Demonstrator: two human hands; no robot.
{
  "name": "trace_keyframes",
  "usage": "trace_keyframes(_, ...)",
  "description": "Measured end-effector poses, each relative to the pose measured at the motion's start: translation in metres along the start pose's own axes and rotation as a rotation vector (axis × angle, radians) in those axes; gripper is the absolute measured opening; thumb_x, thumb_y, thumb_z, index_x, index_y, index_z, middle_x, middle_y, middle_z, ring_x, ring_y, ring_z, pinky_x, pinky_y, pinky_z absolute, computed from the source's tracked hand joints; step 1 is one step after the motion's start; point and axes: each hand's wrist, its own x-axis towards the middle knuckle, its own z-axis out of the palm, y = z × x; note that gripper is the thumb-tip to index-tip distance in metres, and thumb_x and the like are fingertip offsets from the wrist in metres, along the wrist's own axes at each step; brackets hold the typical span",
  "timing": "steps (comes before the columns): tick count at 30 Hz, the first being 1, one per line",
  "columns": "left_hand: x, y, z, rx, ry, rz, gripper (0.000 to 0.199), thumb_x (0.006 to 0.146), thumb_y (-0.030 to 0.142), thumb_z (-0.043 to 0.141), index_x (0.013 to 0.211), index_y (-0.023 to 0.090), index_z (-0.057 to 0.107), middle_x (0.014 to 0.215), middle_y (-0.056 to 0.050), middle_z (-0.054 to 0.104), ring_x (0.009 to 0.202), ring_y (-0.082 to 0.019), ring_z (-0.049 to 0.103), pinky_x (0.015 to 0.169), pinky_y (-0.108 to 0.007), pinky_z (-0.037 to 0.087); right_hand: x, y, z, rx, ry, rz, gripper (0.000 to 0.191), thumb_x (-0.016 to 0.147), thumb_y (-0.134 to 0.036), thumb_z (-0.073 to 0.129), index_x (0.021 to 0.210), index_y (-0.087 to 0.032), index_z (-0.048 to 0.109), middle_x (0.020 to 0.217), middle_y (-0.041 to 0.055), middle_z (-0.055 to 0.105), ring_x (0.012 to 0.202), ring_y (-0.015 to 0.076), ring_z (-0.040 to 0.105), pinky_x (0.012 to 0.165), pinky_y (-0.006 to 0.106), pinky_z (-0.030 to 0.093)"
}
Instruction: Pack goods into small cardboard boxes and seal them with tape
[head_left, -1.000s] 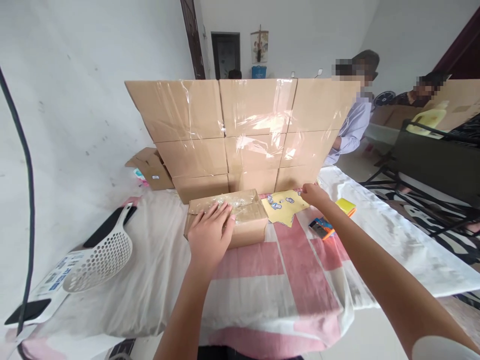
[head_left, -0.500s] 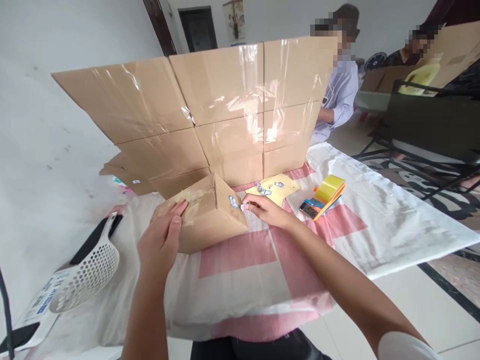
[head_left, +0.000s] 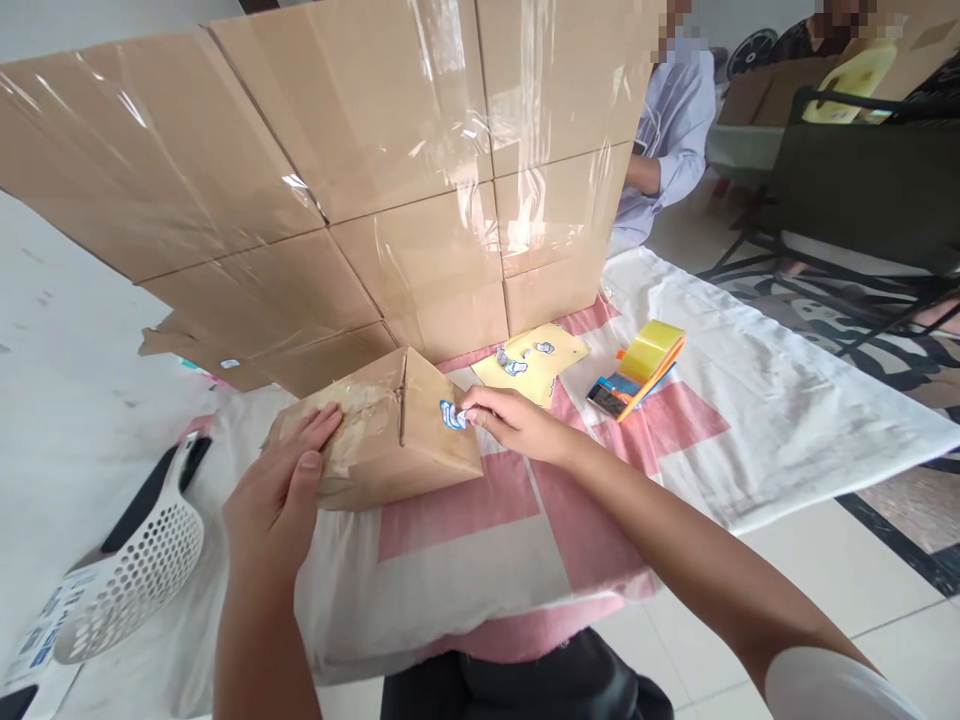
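A small taped cardboard box (head_left: 375, 430) rests on the pink and white cloth. My left hand (head_left: 281, 490) lies on its left side, fingers spread over the top. My right hand (head_left: 510, 420) pinches a small white and blue sticker (head_left: 462, 418) against the box's right end, touching a blue and white sticker (head_left: 448, 412) there. Behind my right hand lies a yellow sheet (head_left: 536, 375) with several small stickers on it. To the right stands a yellow tape roll (head_left: 652, 350) in an orange and blue holder.
A large taped cardboard panel (head_left: 420, 250) stands behind the box. A white perforated scoop (head_left: 150, 560) lies at the left. A person in a light shirt (head_left: 675, 130) and a dark chair (head_left: 862, 190) are beyond the table.
The view has tilted down and come closer. My right hand has brought the small sticker over to the one on the box. My left hand still rests on the box.
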Motion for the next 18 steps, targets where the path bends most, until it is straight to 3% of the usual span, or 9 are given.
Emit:
trace_keyframes(7,-0.001,-0.007,0.000,0.004,-0.004,0.062,0.038,0.102,0.036,0.045,0.127,0.023,0.072,0.133,-0.004,0.070,0.133,-0.023,0.058,0.120,-0.046,0.039,-0.002,-0.005,0.001,-0.062,-0.007,0.016,0.017,0.107,-0.031,0.041,0.104,-0.022,0.055,0.098,0.0034,0.063,0.088,0.0162,0.057,0.080,0.029,0.042)
trace_keyframes(11,0.000,-0.009,0.000,0.000,-0.004,0.087,0.038,0.101,0.034,0.045,0.127,0.025,0.071,0.134,-0.003,0.069,0.133,-0.023,0.059,0.120,-0.046,0.040,0.000,-0.008,0.003,0.001,0.050,0.005,0.014,0.105,-0.031,0.048,0.098,-0.021,0.056,0.092,0.0019,0.059,0.081,0.0143,0.053,0.074,0.027,0.042)
trace_keyframes(18,0.000,-0.006,-0.001,-0.027,-0.001,0.061,0.038,0.102,0.035,0.045,0.127,0.024,0.071,0.135,-0.004,0.069,0.134,-0.024,0.058,0.121,-0.047,0.039,-0.001,-0.024,0.016,0.156,0.164,0.003,0.011,0.096,-0.025,0.062,0.089,-0.021,0.054,0.108,0.0061,0.054,0.081,0.0128,0.054,0.062,0.024,0.042)
